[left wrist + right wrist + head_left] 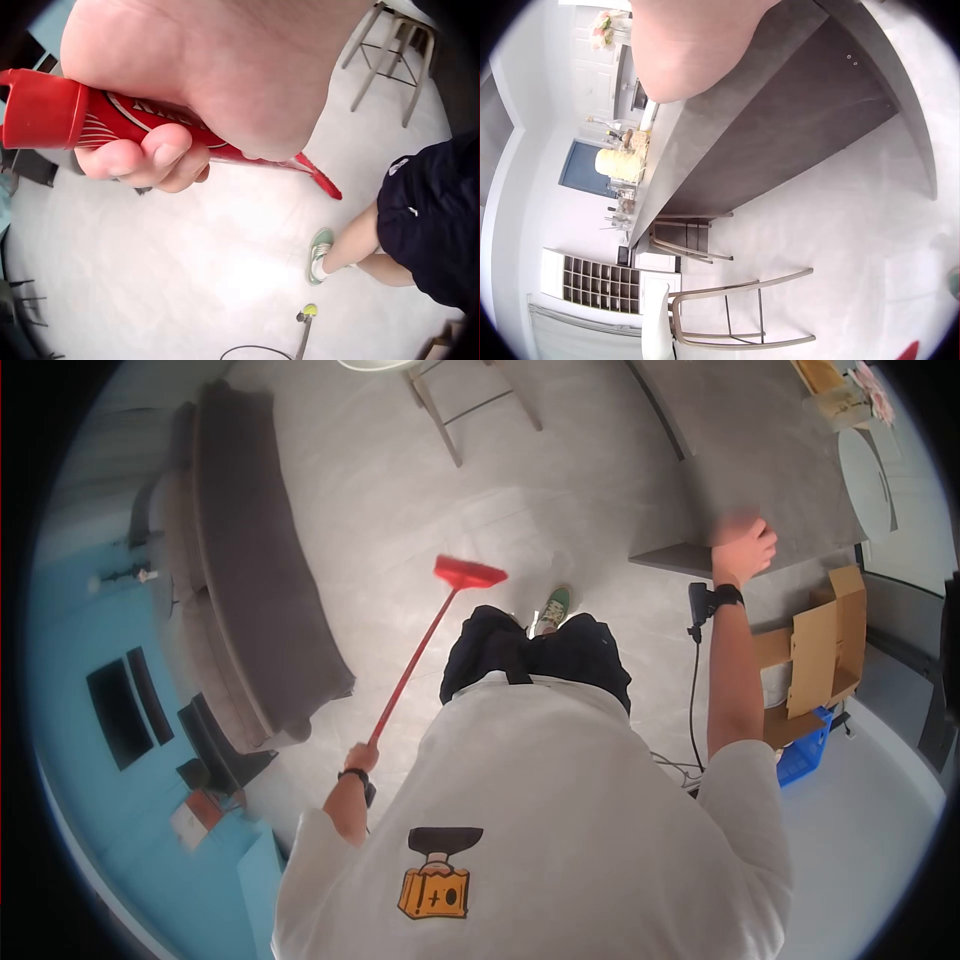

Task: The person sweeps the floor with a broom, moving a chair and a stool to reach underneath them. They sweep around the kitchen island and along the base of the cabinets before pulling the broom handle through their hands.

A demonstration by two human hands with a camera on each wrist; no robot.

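My left hand (362, 757) grips the upper end of a long red broom (408, 668). In the left wrist view, the fingers (166, 146) curl round its red handle (45, 112), which has pale lettering and a red end cap. The broom's red head (470, 572) is down by the floor, ahead and left of my green shoe (556, 605). My right hand (743, 550) is at the near end of a grey counter (790, 480), its fingers bent and partly blurred. Only the heel of that hand shows in the right wrist view; I cannot tell whether it holds anything.
A dark sofa (245, 550) stands along the left. A white-seated stool (742, 300) is ahead by the counter. Cardboard boxes (830, 650) and a blue crate (805, 750) are at the right. A cable (693, 700) hangs from my right wrist.
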